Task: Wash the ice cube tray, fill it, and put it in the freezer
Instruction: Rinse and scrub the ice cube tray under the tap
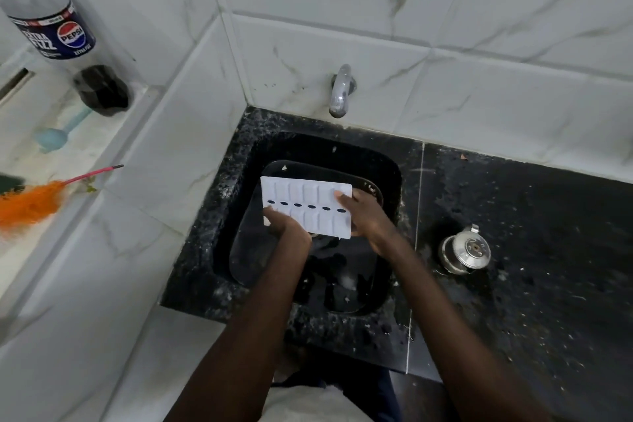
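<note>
Left hand (286,224) grasps the ice cube tray (305,195) at its near-left corner, right hand (364,216) grasps its right end, over the sink (390,175); dark pan (253,250) beneath, tap (340,91) behind, steel lid (466,250) on the tabletop (531,233) to the right

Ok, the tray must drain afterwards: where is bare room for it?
The black speckled counter right of the round steel lid, up to the tiled wall, is bare. The black sink is crowded with dark dishes under the white ice cube tray.
</note>
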